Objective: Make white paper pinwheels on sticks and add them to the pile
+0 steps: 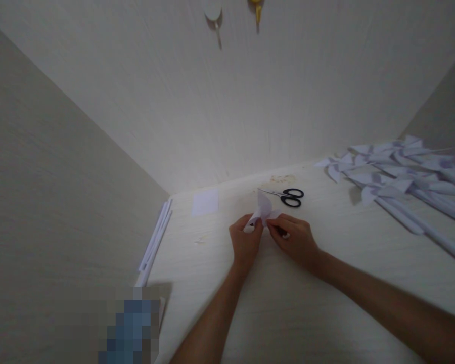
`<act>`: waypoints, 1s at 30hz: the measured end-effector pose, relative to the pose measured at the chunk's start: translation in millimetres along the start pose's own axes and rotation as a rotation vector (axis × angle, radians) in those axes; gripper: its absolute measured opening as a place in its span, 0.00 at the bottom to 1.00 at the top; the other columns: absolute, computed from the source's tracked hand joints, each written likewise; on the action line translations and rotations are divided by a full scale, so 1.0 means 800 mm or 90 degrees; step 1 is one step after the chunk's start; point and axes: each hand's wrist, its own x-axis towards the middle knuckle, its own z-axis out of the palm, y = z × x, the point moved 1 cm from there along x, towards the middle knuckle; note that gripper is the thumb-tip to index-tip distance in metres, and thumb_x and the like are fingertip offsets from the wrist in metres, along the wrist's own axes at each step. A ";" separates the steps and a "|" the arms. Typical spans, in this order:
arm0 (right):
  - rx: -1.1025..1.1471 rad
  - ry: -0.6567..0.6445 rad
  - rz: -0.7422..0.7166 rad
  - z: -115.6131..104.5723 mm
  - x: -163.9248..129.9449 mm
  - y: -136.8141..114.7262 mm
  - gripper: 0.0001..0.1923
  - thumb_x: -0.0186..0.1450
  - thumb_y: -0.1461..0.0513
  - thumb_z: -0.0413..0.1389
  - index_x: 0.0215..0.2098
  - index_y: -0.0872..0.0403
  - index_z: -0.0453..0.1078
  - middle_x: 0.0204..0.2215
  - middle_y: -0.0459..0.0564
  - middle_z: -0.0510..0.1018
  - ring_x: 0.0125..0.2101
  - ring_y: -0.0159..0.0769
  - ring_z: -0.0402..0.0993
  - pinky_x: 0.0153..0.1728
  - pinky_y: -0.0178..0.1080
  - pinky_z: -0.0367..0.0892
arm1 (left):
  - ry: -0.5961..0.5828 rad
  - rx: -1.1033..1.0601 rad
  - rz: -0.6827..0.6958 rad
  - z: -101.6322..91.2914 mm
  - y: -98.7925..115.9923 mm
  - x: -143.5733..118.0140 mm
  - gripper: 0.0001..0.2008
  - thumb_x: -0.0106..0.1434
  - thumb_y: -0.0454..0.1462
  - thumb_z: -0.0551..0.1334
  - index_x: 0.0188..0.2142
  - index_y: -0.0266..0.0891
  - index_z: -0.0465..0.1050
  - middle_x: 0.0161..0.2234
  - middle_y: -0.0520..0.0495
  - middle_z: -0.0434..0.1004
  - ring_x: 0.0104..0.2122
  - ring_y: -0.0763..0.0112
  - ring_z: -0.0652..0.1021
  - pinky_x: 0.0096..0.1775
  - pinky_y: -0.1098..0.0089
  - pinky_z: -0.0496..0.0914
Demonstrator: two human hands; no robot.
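Observation:
A white paper pinwheel with curled blades is held up over the middle of the table. My left hand is closed on its left side, thumb and fingers gripping the paper. From the right, my right hand pinches at the pinwheel's centre and lower right edge. Whether a small fastener sits between those fingertips I cannot make out. Just beyond the hands lie scissors with black handles, their blades pointing left towards the paper.
Finished paper pinwheels on rolled sticks are heaped at the right. A square paper sheet lies at the back left, and rolled paper sticks rest along the left wall. Small brownish scraps lie near the back wall. A blurred blue patch is lower left.

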 end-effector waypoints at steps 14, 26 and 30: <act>-0.008 -0.005 -0.010 0.004 -0.001 0.002 0.07 0.57 0.67 0.50 0.26 0.60 0.70 0.18 0.49 0.71 0.17 0.27 0.65 0.20 0.29 0.61 | 0.005 0.024 0.028 0.000 -0.003 -0.002 0.07 0.50 0.32 0.57 0.27 0.33 0.73 0.23 0.49 0.74 0.24 0.73 0.72 0.28 0.74 0.66; -0.008 -0.015 -0.008 0.003 -0.001 0.003 0.08 0.58 0.67 0.49 0.26 0.59 0.69 0.18 0.48 0.70 0.18 0.27 0.64 0.20 0.30 0.61 | 0.010 0.029 0.038 -0.001 -0.001 -0.002 0.07 0.50 0.32 0.57 0.27 0.34 0.73 0.24 0.49 0.74 0.24 0.73 0.72 0.28 0.75 0.66; 0.000 -0.009 -0.010 0.001 -0.001 0.003 0.09 0.58 0.67 0.48 0.28 0.58 0.70 0.20 0.49 0.70 0.21 0.29 0.64 0.23 0.31 0.62 | 0.010 0.027 0.036 -0.001 -0.002 -0.001 0.07 0.50 0.33 0.57 0.27 0.34 0.73 0.24 0.49 0.74 0.24 0.73 0.72 0.28 0.75 0.66</act>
